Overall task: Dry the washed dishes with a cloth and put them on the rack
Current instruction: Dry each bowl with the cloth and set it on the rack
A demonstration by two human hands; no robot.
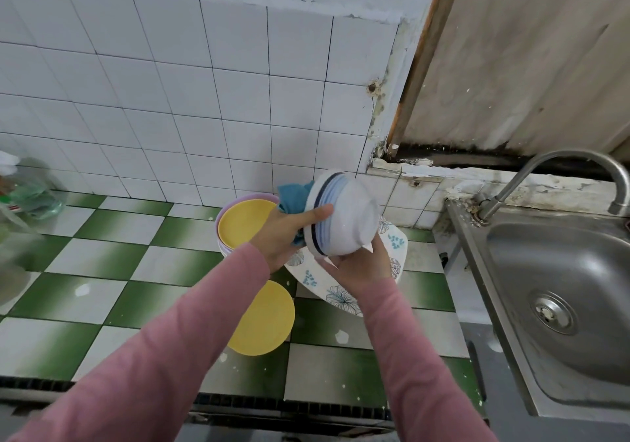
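Head view: the step in hand is drying. Left of the sink (562,288), above the counter (102,260), both hands hold a white bowl (344,216) tipped on its side, mouth turned away from the sink. The left hand (289,233) grips the blue cloth (293,196) at the bowl's mouth, its thumb lying across the outside of the rim. Its other fingers are hidden behind the bowl, so I cannot tell how they lie. The right hand (361,264) cups the bowl's foot from below, fingers curled round it.

Next, the cloth probably has to go round the inside while the right hand turns the bowl. Then the bowl goes to the rack, which is not in view.

Left of the sink and under the hands lie a floral plate (327,284) and a yellow plate (262,318). A stack (245,223) of coloured dishes stands further from the sink, against the wall. They crowd the space below, so a slipped bowl would likely strike them. A bottle (30,196) stands farthest from the sink; the tap (559,172) arches over it.
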